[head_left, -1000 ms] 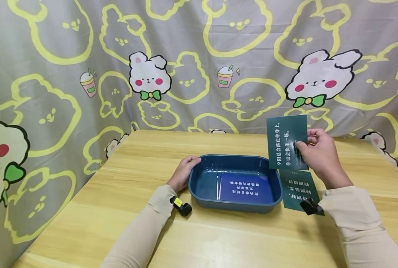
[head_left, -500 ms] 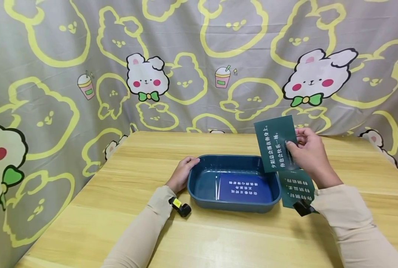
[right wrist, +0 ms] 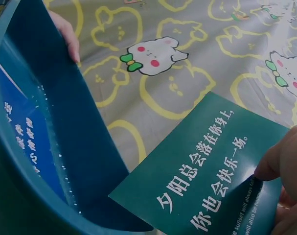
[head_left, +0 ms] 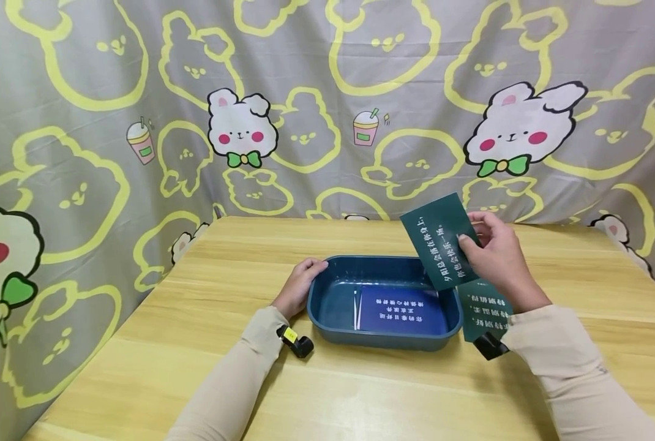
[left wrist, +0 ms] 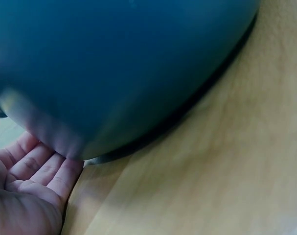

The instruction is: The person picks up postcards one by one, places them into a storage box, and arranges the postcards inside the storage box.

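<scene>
My right hand (head_left: 498, 254) pinches a dark green card (head_left: 440, 242) with white writing at its right edge, thumb on the printed face. The card is tilted, and its lower corner overlaps the right end of a dark teal basin (head_left: 385, 342). In the right wrist view the card (right wrist: 207, 161) is beside the basin's rim. My left hand (head_left: 300, 285) holds the basin's left end, a fingertip at the rim; in the left wrist view its fingers (left wrist: 45, 169) lie against the outer wall. Inside the basin lies a blue card (head_left: 399, 311) with white writing, with thin white edges at its left.
A second green card (head_left: 484, 309) lies on the wooden table (head_left: 360, 392) right of the basin, partly hidden by my right hand and sleeve. A grey curtain (head_left: 305, 73) with yellow outlines and cartoon bunnies hangs behind the table.
My right hand has moved left with the green card, which now tilts more and overlaps the basin's right end further. My left hand stays at the basin, which has barely moved.
</scene>
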`<state>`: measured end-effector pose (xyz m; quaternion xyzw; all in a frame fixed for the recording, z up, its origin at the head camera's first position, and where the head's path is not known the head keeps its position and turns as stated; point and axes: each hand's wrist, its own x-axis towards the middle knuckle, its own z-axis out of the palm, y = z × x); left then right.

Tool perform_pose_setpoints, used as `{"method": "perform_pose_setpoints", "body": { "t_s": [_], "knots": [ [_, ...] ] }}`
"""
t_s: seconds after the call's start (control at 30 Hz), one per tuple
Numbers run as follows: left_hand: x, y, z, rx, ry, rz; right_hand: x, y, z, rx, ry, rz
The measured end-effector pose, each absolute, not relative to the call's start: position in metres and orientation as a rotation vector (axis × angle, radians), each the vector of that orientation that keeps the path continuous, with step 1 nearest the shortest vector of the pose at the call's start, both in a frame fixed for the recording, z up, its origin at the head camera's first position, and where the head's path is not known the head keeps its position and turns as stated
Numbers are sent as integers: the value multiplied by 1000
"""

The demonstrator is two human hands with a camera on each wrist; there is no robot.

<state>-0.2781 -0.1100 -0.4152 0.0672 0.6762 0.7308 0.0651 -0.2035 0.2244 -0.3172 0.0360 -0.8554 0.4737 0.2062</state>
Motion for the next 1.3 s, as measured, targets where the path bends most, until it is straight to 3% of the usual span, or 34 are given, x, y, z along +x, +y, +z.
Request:
{"method": "perform_pose_setpoints", "body": {
  "t_s": [1.3],
  "knots": [
    [-277,-111,-413,190,2043,2187,-208,191,-336,467,-2418,1058]
  ]
}}
